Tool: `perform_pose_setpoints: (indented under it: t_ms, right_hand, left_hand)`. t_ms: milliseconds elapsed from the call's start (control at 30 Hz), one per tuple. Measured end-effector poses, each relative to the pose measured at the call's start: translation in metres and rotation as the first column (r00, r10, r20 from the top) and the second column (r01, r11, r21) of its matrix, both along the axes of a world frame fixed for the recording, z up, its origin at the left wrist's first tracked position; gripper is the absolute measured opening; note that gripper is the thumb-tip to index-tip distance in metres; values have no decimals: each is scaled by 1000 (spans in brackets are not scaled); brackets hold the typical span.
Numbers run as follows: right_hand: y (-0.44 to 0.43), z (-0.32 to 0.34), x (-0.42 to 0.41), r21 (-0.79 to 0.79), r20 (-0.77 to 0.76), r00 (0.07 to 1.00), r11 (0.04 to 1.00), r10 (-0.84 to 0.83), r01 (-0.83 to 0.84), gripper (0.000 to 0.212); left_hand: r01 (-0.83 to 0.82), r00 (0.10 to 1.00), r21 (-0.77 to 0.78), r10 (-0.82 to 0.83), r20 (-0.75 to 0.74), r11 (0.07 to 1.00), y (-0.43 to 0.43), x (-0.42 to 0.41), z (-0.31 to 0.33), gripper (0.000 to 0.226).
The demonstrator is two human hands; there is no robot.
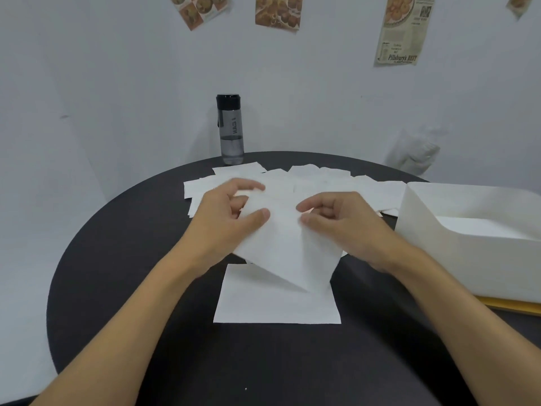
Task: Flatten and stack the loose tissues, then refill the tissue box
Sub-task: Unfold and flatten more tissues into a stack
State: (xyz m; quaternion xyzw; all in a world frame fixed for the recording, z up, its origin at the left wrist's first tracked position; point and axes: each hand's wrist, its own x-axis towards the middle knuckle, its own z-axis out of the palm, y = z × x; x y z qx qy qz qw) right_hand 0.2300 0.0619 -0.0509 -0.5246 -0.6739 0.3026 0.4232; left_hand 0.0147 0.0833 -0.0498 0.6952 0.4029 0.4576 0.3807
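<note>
I look at a round dark desk [131,259] against a white wall [117,83] with four food clippings [278,11] taped up. My left hand [231,218] and right hand [339,221] each pinch one tissue [287,253] near its top edge, thumb against curled fingers. One flat tissue [275,303] lies just below them. Loose tissues [307,180], too overlapped to count, spread beyond. One open white box [468,206] sits right of my right hand, and one bottle [231,130] stands beyond the left.
</note>
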Motion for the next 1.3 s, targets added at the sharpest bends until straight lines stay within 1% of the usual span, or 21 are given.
perform_pose_setpoints:
  t_ms: [67, 100, 133, 167, 233, 300, 367, 433, 533, 633, 700, 800, 867, 933, 1000, 1067, 1100, 1133, 1167, 1233, 1300]
  right_hand:
    - [-1, -2, 1, -73, 169, 984, 996, 55, -44, 10]
    - [-2, -2, 0, -96, 207, 975, 994, 77, -58, 9]
    - [-3, -2, -1, -114, 207, 974, 991, 93, -71, 8]
    - [-3, -2, -2, -127, 186, 977, 988, 105, -82, 8]
    - [-5, -1, -3, -142, 141, 981, 984, 130, -110, 8]
    - [-7, 1, -4, -143, 109, 981, 979, 161, -145, 7]
    - [-9, 3, -4, -153, 92, 979, 974, 180, -165, 8]
    - [-11, 4, 0, -215, 141, 964, 958, 224, -191, 8]
    - [-12, 2, 6, -320, 320, 889, 921, 327, -224, 12]
    - [-12, -1, 9, -344, 514, 777, 917, 362, -200, 23]
    - [-12, -3, 9, -350, 546, 753, 916, 367, -193, 27]
    - [-11, -6, 6, -334, 546, 757, 922, 359, -197, 32]
    - [-10, -8, 4, -301, 541, 779, 938, 318, -174, 31]
    - [-5, -12, 2, -198, 498, 844, 973, 200, -114, 22]
    - [9, -17, 3, -3, 448, 893, 999, -34, 40, 15]
    - [28, -22, 4, 164, 365, 885, 956, -290, 245, 15]
    - [38, -24, 6, 192, 337, 865, 926, -373, 325, 19]
    - [46, -26, 8, 191, 337, 844, 908, -417, 373, 25]
    - [56, -28, 10, 167, 363, 829, 905, -426, 392, 33]
    - [70, -32, 12, 72, 423, 821, 918, -383, 391, 49]
    - [79, -34, 14, -8, 426, 838, 925, -340, 379, 57]
  left_hand:
    - [68, 975, -60, -79, -206, 996, 3, -7, 0, 29]
    - [97, 941, -81, -118, -318, 992, 5, -11, 0, 29]
    - [118, 900, -98, -148, -411, 988, 5, -13, 0, 28]
    - [133, 866, -99, -164, -472, 986, 4, -14, 0, 27]
    - [144, 852, -93, -172, -495, 985, 4, -15, 0, 21]
    - [156, 887, -105, -186, -423, 982, 4, -15, 2, 16]
    - [192, 915, -163, -237, -327, 968, 2, -16, 6, 14]
    - [247, 900, -234, -312, -304, 940, 0, -17, 7, 13]
    - [293, 819, -260, -382, -429, 920, 0, -15, 3, 17]
    - [294, 749, -197, -353, -560, 935, 2, -12, -4, 23]
    - [310, 709, -184, -356, -609, 933, 2, -10, -7, 27]
    - [340, 646, -190, -375, -664, 921, 1, -7, -10, 26]
    - [340, 629, -189, -372, -683, 921, 0, -7, -10, 23]
    - [323, 616, -170, -343, -709, 931, 1, -7, -9, 21]
    - [308, 606, -151, -316, -730, 939, 2, -10, -9, 19]
    - [297, 607, -146, -304, -734, 944, 3, -12, -9, 17]
    - [296, 608, -142, -301, -734, 945, 3, -13, -9, 16]
    - [295, 610, -138, -297, -735, 946, 3, -14, -9, 15]
    - [293, 611, -134, -293, -735, 947, 3, -14, -9, 14]
    - [285, 618, -126, -283, -734, 950, 2, -15, -10, 13]
    - [276, 634, -123, -277, -722, 953, 3, -16, -10, 12]
